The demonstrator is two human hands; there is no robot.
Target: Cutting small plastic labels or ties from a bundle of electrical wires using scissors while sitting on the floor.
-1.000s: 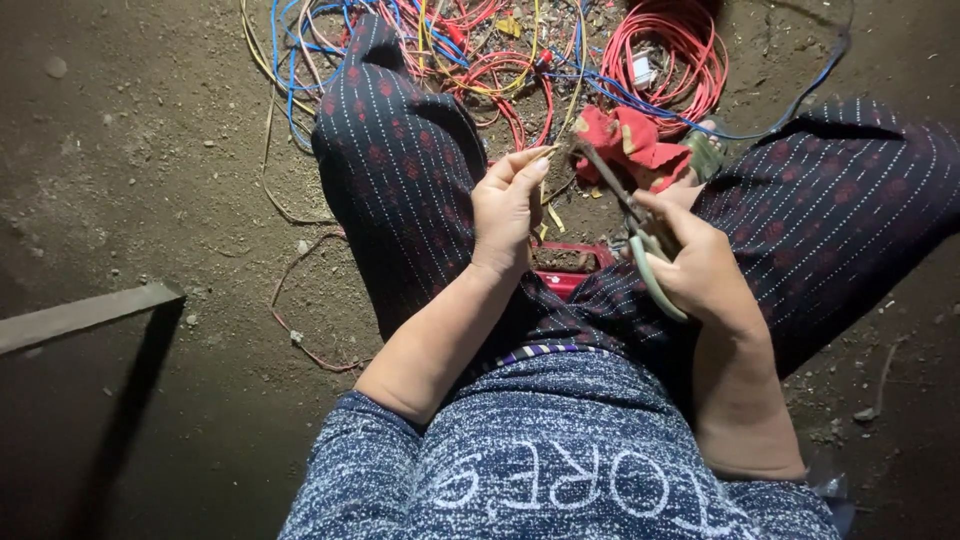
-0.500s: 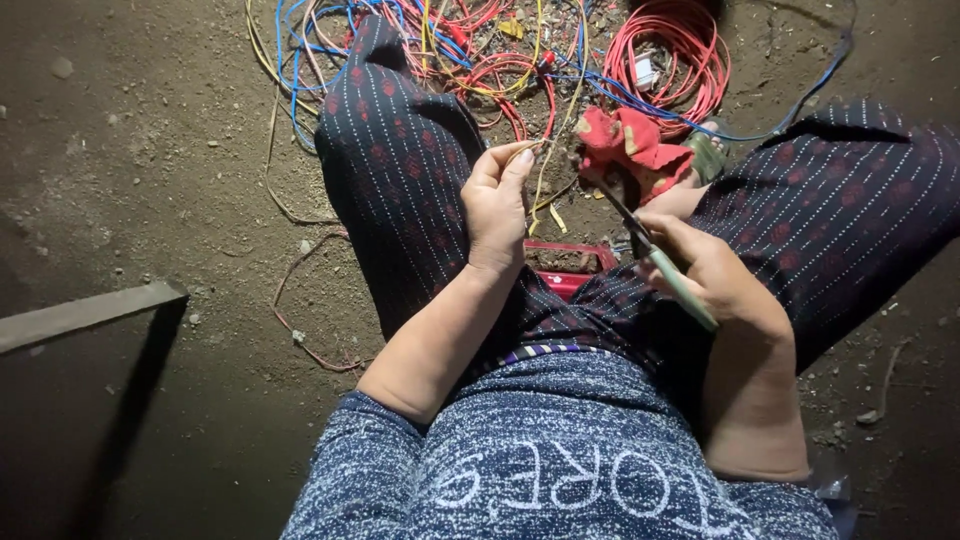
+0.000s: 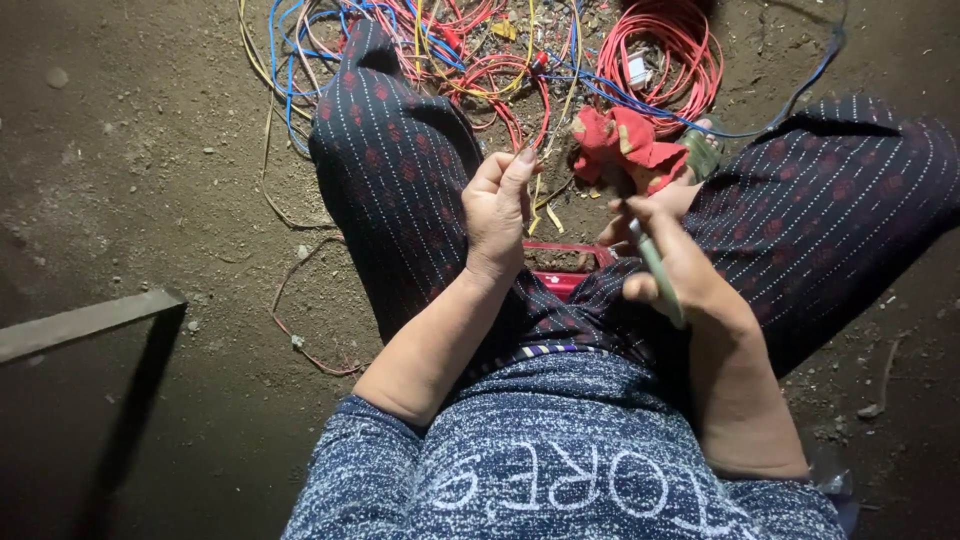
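Wire (image 3: 537, 205) — a thin yellowish strand — runs up from the dirt floor (image 3: 150, 200) between the person's knees and is pinched at the fingertips of the left hand (image 3: 500, 215). That hand is raised above the left thigh, thumb and forefinger pressed together on the strand, other fingers curled.

Right hand (image 3: 675, 270) is closed around a slim pale-green tool (image 3: 655, 270); its handle lies along the palm and the working end points up toward the left hand. Tip of the tool is too small to make out. The two hands are near each other but apart.

Person sits on the floor, legs spread, in dark patterned trousers. Just beyond the right hand lies a crumpled red cloth (image 3: 625, 140). Further out — a tangle of red, blue and yellow cables (image 3: 440, 50) and a neat coil of red cable (image 3: 660, 50). A red box (image 3: 560, 268) sits on the floor between the thighs, partly hidden below the hands. A grey plank (image 3: 85, 322) lies at the left edge.
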